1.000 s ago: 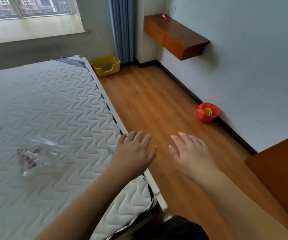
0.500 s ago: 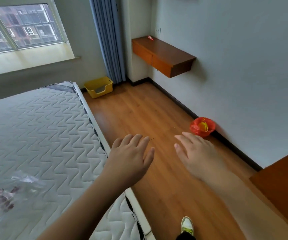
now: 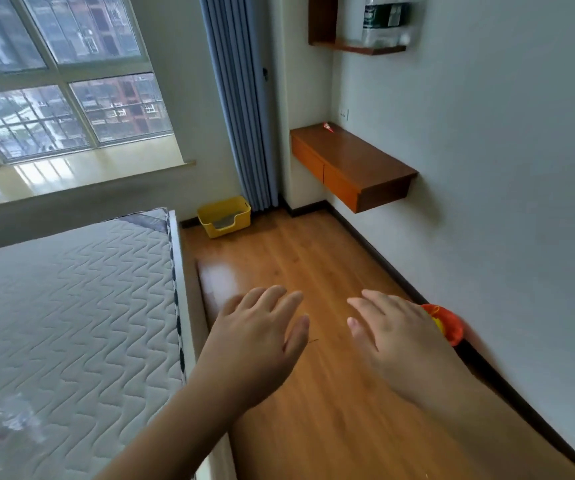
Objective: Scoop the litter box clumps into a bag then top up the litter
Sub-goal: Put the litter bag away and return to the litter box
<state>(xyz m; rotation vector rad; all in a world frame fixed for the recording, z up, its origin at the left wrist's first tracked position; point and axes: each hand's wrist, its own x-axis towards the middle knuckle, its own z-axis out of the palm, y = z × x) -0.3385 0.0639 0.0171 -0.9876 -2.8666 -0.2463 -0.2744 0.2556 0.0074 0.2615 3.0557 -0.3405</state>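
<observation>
Both hands, left hand (image 3: 258, 344) and right hand (image 3: 396, 337), are spread flat and empty; yellow litter box (image 3: 224, 217) sits far off at 12 o'clock. Arriving without scoop or bag could stall things.

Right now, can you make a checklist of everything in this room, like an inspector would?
Surface: wooden floor, bare down the middle.
Job's things: yellow litter box in the far corner by the curtain; red bag on the floor against the wall, partly hidden by the right hand.
Clutter: clear plastic wrapper on the mattress.
Hands: left hand and right hand open, holding nothing.
Cables: nothing seen.
Surroundings: window, wall-mounted wooden drawer unit.
</observation>
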